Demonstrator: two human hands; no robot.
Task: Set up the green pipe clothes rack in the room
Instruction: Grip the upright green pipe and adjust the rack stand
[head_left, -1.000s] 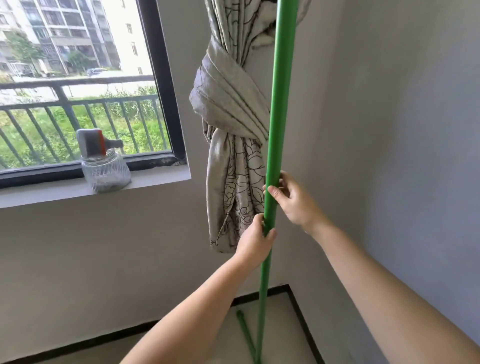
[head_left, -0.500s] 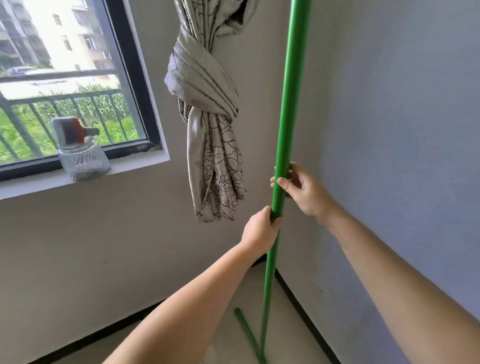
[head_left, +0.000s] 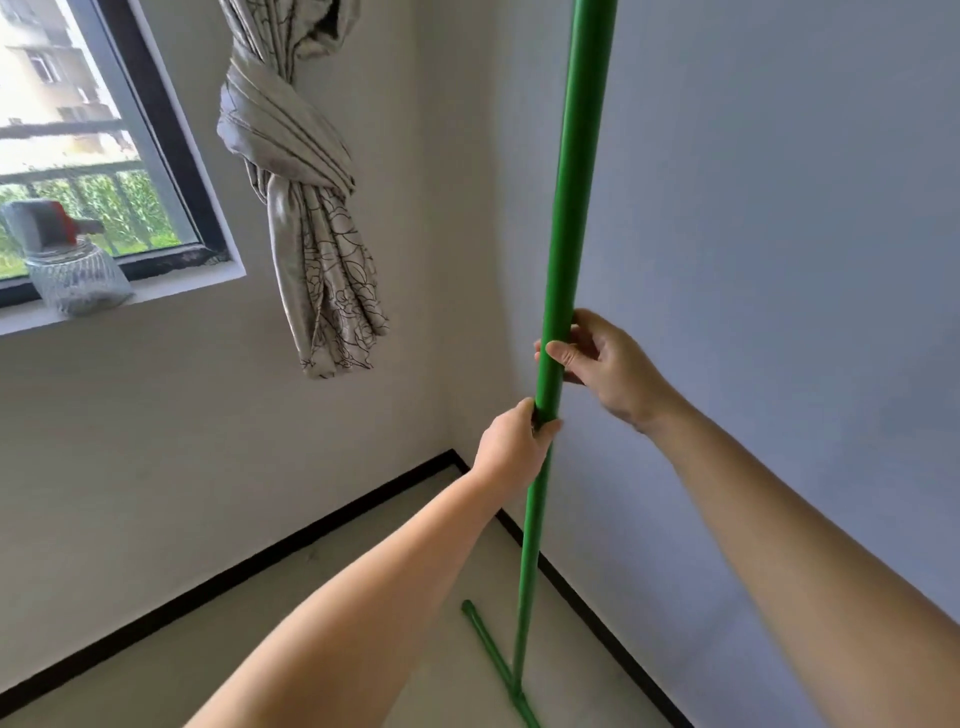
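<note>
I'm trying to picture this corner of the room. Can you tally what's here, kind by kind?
Green pipe rack: 1
Hands: 2, left hand, right hand
Knotted curtain: 1
Glass jar on the windowsill: 1
Total: 5

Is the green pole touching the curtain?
Apart. The head view shows bare wall between the green pole and the knotted curtain.

green pole (head_left: 569, 208) shifted right, away from curtain (head_left: 311, 218)

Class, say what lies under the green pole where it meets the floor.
The pole joins a green foot bar lying on the floor. The bar's near end runs out of frame, so it cannot be seen.
</note>
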